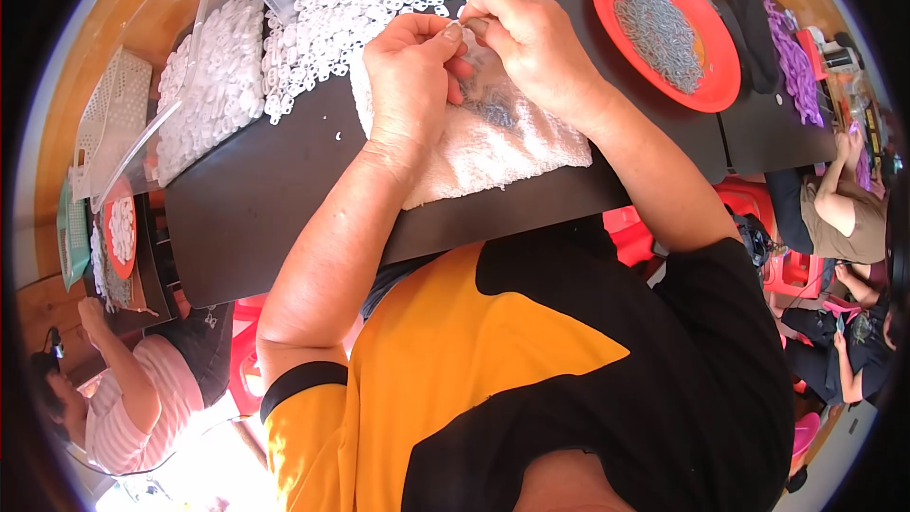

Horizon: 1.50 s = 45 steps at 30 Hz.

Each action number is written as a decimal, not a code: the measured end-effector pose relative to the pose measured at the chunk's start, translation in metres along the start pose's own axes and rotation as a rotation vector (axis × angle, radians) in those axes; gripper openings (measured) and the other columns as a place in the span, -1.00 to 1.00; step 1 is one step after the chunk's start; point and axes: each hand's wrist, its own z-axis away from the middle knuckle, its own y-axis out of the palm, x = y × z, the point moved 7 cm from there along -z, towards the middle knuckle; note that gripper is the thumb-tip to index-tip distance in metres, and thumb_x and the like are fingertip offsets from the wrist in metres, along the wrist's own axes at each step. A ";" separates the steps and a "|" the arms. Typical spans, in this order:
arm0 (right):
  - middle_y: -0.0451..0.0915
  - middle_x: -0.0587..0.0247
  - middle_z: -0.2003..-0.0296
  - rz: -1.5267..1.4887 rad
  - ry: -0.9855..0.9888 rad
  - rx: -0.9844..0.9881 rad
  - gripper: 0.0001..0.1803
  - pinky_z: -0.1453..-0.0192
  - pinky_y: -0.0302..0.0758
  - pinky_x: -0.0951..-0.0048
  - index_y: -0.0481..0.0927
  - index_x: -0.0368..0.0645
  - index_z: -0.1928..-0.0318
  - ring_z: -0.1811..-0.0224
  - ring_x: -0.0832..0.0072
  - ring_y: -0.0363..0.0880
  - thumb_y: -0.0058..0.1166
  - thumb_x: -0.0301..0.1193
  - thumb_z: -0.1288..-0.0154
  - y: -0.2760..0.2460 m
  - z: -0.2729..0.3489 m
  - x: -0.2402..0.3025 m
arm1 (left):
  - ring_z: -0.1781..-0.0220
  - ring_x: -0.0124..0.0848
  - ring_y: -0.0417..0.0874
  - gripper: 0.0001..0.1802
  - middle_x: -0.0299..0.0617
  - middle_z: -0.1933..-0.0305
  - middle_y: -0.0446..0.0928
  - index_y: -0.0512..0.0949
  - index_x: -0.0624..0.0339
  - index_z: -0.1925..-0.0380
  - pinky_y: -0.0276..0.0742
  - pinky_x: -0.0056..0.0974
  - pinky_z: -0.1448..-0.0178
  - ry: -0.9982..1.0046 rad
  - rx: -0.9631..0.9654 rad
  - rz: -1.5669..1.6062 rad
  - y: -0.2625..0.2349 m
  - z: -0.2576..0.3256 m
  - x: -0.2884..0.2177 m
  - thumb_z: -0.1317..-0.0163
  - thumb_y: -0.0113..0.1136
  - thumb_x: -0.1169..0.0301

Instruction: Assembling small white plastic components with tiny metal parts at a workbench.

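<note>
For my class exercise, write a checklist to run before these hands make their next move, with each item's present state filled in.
1. Hands over the cloth: ok. The left hand and right hand meet at the fingertips above the white cloth.
2. Grip on the small part: cannot tell. Fingers mostly hide what is pinched.
3. Grey metal parts in reach: ok, judging by the red plate beside the right forearm.
4. White plastic pieces contained: not ok. Many lie loose across the dark table.
5. Table free of scraps: not ok. A tiny white bit lies left of the cloth.
</note>
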 end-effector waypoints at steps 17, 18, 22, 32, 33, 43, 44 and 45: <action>0.63 0.05 0.36 0.065 -0.040 -0.015 -0.79 0.25 0.52 0.35 0.54 -0.27 0.20 0.33 0.23 0.66 -0.06 -0.69 -0.16 0.006 0.004 0.003 | 0.61 -0.57 0.46 -0.93 -0.23 0.52 0.54 0.54 0.35 0.34 0.33 -0.45 0.62 0.002 -0.004 -0.060 0.002 0.003 -0.001 -0.29 0.14 0.55; 0.64 0.04 0.37 0.053 -0.034 -0.012 -0.79 0.25 0.52 0.36 0.54 -0.28 0.20 0.34 0.24 0.66 -0.05 -0.69 -0.16 0.007 0.004 0.002 | 0.62 -0.57 0.46 -0.93 -0.23 0.52 0.55 0.54 0.35 0.34 0.32 -0.45 0.62 0.008 -0.017 -0.063 0.001 0.003 -0.001 -0.28 0.15 0.55; 0.64 0.05 0.38 0.047 -0.043 -0.030 -0.81 0.27 0.52 0.40 0.55 -0.29 0.21 0.36 0.31 0.65 -0.04 -0.69 -0.17 0.006 0.005 -0.002 | 0.65 -0.56 0.36 -0.92 -0.19 0.52 0.55 0.55 0.32 0.37 0.28 -0.45 0.54 0.002 -0.047 -0.092 0.003 0.005 0.000 -0.29 0.16 0.51; 0.66 0.11 0.39 -0.058 -0.003 -0.022 -0.81 0.24 0.54 0.50 0.59 -0.32 0.22 0.35 0.49 0.64 -0.05 -0.70 -0.18 0.007 0.005 -0.002 | 0.63 -0.57 0.46 -0.94 -0.21 0.52 0.56 0.55 0.35 0.39 0.27 -0.45 0.63 0.064 -0.058 -0.048 -0.001 0.003 -0.001 -0.24 0.18 0.56; 0.67 0.14 0.38 -0.089 -0.006 -0.029 -0.82 0.21 0.55 0.52 0.59 -0.31 0.22 0.32 0.52 0.65 -0.03 -0.69 -0.21 0.007 0.005 -0.003 | 0.63 -0.55 0.47 -0.95 -0.19 0.51 0.57 0.54 0.36 0.38 0.28 -0.45 0.62 0.057 -0.056 -0.010 -0.002 0.003 -0.001 -0.25 0.17 0.57; 0.68 0.23 0.34 -0.445 0.037 -0.079 -0.85 0.11 0.54 0.48 0.64 -0.27 0.14 0.27 0.52 0.64 0.07 -0.52 -0.34 -0.008 -0.004 -0.002 | 0.50 -0.35 0.62 -0.91 0.03 0.34 0.61 0.49 0.41 0.30 0.40 -0.39 0.55 0.067 0.064 0.236 0.002 0.003 -0.019 -0.32 0.07 0.56; 0.68 0.23 0.34 -0.445 0.032 -0.078 -0.85 0.11 0.54 0.48 0.64 -0.27 0.14 0.27 0.52 0.64 0.07 -0.52 -0.34 -0.009 -0.004 0.001 | 0.50 -0.35 0.62 -0.91 0.03 0.34 0.61 0.49 0.41 0.30 0.40 -0.39 0.55 0.072 0.063 0.237 0.001 0.003 -0.020 -0.32 0.07 0.56; 0.68 0.22 0.33 -0.566 0.124 -0.046 -0.83 0.11 0.54 0.46 0.62 -0.30 0.12 0.27 0.51 0.64 0.05 -0.48 -0.37 -0.006 -0.003 -0.002 | 0.50 -0.33 0.62 -0.91 0.04 0.34 0.61 0.49 0.41 0.29 0.41 -0.38 0.54 0.058 0.117 0.285 0.004 0.003 -0.020 -0.33 0.05 0.56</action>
